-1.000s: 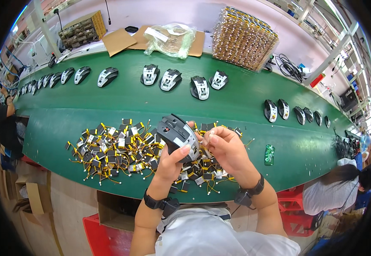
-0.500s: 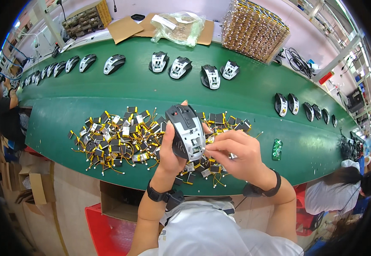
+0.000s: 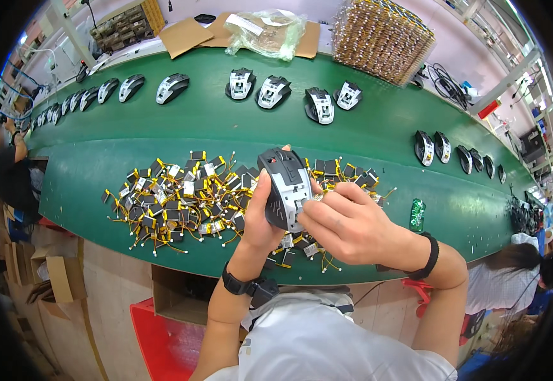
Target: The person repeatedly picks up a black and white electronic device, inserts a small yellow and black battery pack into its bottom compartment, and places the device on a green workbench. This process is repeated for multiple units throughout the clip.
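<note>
A black and silver computer mouse with openings in its top shell is held up over the pile of batteries. My left hand wraps around its left side, thumb along the edge, with a fingertip showing at its far end. My right hand presses bent, pinched fingers against the opening at the mouse's near right end. Whatever lies between those fingertips is hidden. Under and around both hands spread many small black and silver battery packs with yellow tape, thin wires and white connectors.
Rows of similar mice stand along the far side of the green table. A green circuit board lies to the right. Behind are a tall stack of batteries in trays, cardboard and plastic wrap. People sit at both sides.
The mouse and both hands have shifted slightly right. My right fingers have curled closer over the mouse's near opening, covering the small white tip that showed there.
</note>
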A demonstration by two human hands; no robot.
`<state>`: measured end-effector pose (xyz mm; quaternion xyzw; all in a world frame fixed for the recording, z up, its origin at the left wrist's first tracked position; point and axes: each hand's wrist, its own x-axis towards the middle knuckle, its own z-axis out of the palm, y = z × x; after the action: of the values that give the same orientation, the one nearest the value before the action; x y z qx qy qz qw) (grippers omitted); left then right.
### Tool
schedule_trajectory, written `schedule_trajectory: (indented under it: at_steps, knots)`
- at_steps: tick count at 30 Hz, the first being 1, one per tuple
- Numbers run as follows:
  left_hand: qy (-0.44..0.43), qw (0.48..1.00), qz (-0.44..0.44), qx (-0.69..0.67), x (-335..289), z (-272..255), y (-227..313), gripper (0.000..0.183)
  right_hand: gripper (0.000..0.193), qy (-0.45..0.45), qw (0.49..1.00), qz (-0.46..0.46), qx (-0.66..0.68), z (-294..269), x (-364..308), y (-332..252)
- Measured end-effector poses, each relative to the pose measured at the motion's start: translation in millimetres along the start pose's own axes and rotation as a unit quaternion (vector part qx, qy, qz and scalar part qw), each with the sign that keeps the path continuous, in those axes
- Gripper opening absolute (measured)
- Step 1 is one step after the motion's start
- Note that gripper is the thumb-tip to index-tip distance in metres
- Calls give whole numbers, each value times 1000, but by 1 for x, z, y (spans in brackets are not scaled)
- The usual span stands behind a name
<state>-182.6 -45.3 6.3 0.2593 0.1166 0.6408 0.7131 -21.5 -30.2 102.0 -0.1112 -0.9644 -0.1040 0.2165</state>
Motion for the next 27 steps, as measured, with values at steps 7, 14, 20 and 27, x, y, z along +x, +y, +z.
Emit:
schedule_trajectory:
  at_steps: [7, 14, 20, 27]
  knots:
    - [74, 994, -40, -69, 0, 2, 0, 55, 20, -41, 996, -77, -4, 0, 6, 13]
    - [58, 996, -50, -49, -1, -1, 2, 53, 17, -27, 996, -15, 78, 6, 3, 18]
    - [68, 996, -39, -49, -1, 1, 2, 49, 19, -36, 998, 23, 49, 11, 1, 14]
    - [108, 993, -29, -39, 0, 1, -2, 51, 12, -32, 997, -40, -52, 11, 3, 2]
